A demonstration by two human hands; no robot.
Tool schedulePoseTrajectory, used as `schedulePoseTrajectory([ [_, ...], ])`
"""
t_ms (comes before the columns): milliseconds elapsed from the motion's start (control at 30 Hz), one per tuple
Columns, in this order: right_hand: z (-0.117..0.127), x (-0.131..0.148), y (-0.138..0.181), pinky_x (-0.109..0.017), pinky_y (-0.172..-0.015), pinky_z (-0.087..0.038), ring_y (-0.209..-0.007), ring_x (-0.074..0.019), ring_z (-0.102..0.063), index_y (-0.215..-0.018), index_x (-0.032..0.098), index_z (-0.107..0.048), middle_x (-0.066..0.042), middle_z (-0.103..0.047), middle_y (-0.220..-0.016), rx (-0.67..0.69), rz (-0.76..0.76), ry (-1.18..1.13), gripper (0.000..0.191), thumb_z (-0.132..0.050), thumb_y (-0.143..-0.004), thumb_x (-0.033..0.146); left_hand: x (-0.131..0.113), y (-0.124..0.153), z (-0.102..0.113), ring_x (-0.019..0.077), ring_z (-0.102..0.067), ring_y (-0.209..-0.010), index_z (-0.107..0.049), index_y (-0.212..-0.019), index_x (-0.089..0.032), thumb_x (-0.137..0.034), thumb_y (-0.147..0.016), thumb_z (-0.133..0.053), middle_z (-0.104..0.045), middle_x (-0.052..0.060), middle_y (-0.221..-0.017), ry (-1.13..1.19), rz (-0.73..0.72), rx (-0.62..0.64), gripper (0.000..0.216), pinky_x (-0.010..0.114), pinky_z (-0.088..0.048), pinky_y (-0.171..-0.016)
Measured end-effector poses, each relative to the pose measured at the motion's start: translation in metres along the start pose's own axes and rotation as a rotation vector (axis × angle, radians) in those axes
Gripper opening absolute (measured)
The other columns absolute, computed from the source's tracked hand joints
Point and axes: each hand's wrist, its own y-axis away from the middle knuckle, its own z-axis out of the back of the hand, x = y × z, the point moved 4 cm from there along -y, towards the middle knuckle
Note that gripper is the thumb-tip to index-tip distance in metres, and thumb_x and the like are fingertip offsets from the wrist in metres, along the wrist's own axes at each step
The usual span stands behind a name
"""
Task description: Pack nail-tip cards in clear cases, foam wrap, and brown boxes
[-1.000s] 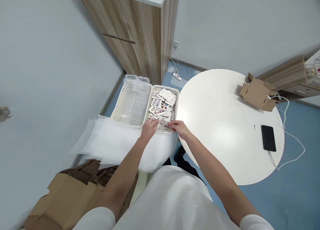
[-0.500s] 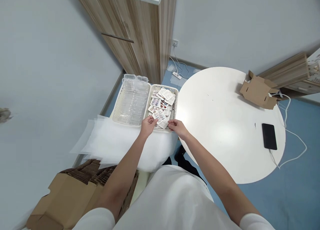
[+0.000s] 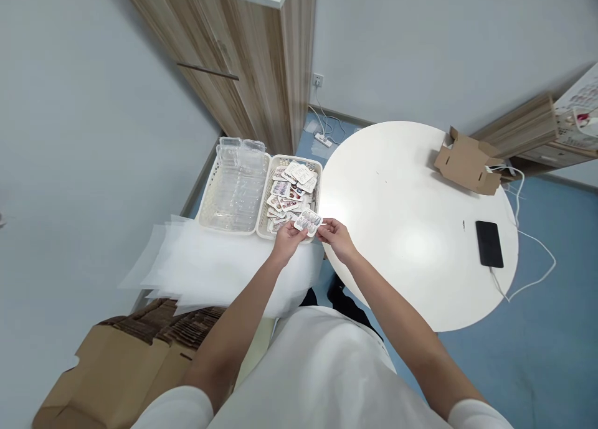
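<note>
A small white card (image 3: 308, 221) with rows of grey oval shapes printed on it is held over the front edge of a white basket. My left hand (image 3: 286, 242) pinches the card's lower left side between thumb and fingers. On the card's right edge, my right hand (image 3: 337, 238) is closed, thumb against fingertips. Beneath and beyond the card, the right basket (image 3: 319, 195) holds a loose pile of similar printed cards (image 3: 301, 175), some with text facing up. Its neighbour, the left basket (image 3: 205, 203), contains clear plastic boxes (image 3: 240, 189).
White translucent sheets (image 3: 224, 261) lie in front of the baskets. Flattened cardboard (image 3: 112, 367) is stacked at lower left. A round white table (image 3: 397, 192) on the right bears an open cardboard box (image 3: 467, 163) and a black phone-like device (image 3: 489, 244) with a cable. A wooden cabinet (image 3: 252, 74) stands behind.
Both hands have lifted the card off the pile and drawn it rightward, to the basket's front edge. My right hand has come up to the card's right edge. The camera view has shifted slightly.
</note>
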Motion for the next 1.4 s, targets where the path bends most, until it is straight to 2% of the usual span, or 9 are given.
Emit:
schedulePoseTrajectory([
  [167,0.031,-0.003,0.018,-0.025,-0.062,-0.047,-0.063,-0.0096,-0.057,-0.086,0.018,-0.055,0.001,-0.058,-0.07,-0.058,0.021,0.013,0.032,-0.064,-0.063,0.037,0.014,0.015,-0.031,0.0137,-0.062,-0.076,-0.053,-0.092,-0.015,-0.036,-0.063,-0.066,-0.066,0.006,-0.087,-0.056,0.026,0.078,0.037,0.031,-0.047,-0.076],
  [367,0.084,0.001,0.042,-0.026,-0.063,-0.046,-0.058,-0.0072,-0.051,-0.09,0.02,-0.057,0.003,-0.052,-0.069,-0.067,0.102,0.04,0.031,-0.06,-0.066,0.038,0.021,0.024,-0.065,0.0127,-0.06,-0.076,-0.057,-0.093,-0.018,-0.035,-0.066,-0.063,-0.063,0.004,-0.084,-0.193,-0.058,0.02,0.032,0.03,-0.048,-0.075],
  [533,0.142,-0.001,0.068,-0.027,-0.063,-0.046,-0.059,-0.0085,-0.05,-0.094,0.019,-0.058,0.002,-0.051,-0.068,-0.083,0.151,0.063,0.032,-0.058,-0.068,0.037,0.036,0.037,-0.119,0.0127,-0.06,-0.071,-0.061,-0.084,-0.016,-0.032,-0.065,-0.064,-0.063,0.004,-0.08,-0.253,-0.073,0.059,0.025,0.031,-0.05,-0.073],
  [767,0.228,-0.007,0.1,-0.029,-0.062,-0.046,-0.058,-0.0086,-0.051,-0.105,0.023,-0.054,0.002,-0.051,-0.074,-0.133,0.204,0.041,0.04,-0.058,-0.067,0.035,0.072,0.057,-0.2,0.014,-0.059,-0.074,-0.061,-0.084,-0.014,-0.032,-0.065,-0.065,-0.063,0.003,-0.078,-0.246,-0.039,0.078,0.026,0.034,-0.05,-0.074],
  [1000,0.292,-0.013,0.123,-0.029,-0.063,-0.045,-0.058,-0.0089,-0.052,-0.099,0.022,-0.056,0.002,-0.052,-0.076,-0.114,0.185,0.055,0.034,-0.058,-0.067,0.036,0.099,0.06,-0.253,0.0139,-0.059,-0.076,-0.06,-0.087,-0.014,-0.03,-0.069,-0.06,-0.064,0.004,-0.082,-0.315,-0.037,0.177,0.024,0.033,-0.049,-0.075],
  [1133,0.314,-0.017,0.133,-0.028,-0.066,-0.043,-0.067,-0.0114,-0.054,-0.091,0.02,-0.059,-0.003,-0.058,-0.086,-0.106,0.168,0.219,0.029,-0.058,-0.067,0.036,0.096,0.057,-0.268,0.0155,-0.059,-0.079,-0.062,-0.086,-0.016,-0.028,-0.074,-0.052,-0.065,0.005,-0.085,-0.562,-0.089,0.304,0.02,0.03,-0.047,-0.073],
  [1233,0.317,-0.015,0.136,-0.028,-0.066,-0.042,-0.069,-0.0115,-0.052,-0.095,0.022,-0.06,-0.003,-0.06,-0.091,-0.115,0.208,0.372,0.032,-0.059,-0.066,0.035,0.091,0.055,-0.278,0.0161,-0.057,-0.08,-0.064,-0.082,-0.019,-0.028,-0.075,-0.049,-0.065,0.003,-0.086,-0.775,-0.141,0.458,0.019,0.028,-0.045,-0.07],
  [1333,0.308,-0.015,0.135,-0.027,-0.062,-0.041,-0.063,-0.011,-0.049,-0.089,0.022,-0.062,-0.001,-0.06,-0.077,-0.078,0.219,0.453,0.026,-0.058,-0.067,0.034,0.088,0.052,-0.287,0.0156,-0.057,-0.078,-0.064,-0.081,-0.021,-0.029,-0.075,-0.048,-0.064,0.002,-0.084,-0.865,-0.168,0.572,0.019,0.027,-0.044,-0.068],
  [1400,0.304,-0.019,0.135,-0.027,-0.06,-0.041,-0.059,-0.0108,-0.049,-0.084,0.022,-0.063,0.001,-0.058,-0.067,-0.087,0.193,0.418,0.021,-0.056,-0.068,0.034,0.088,0.048,-0.29,0.0149,-0.056,-0.075,-0.063,-0.085,-0.02,-0.031,-0.075,-0.049,-0.064,0.002,-0.082,-0.84,-0.169,0.558,0.02,0.027,-0.044,-0.068],
])
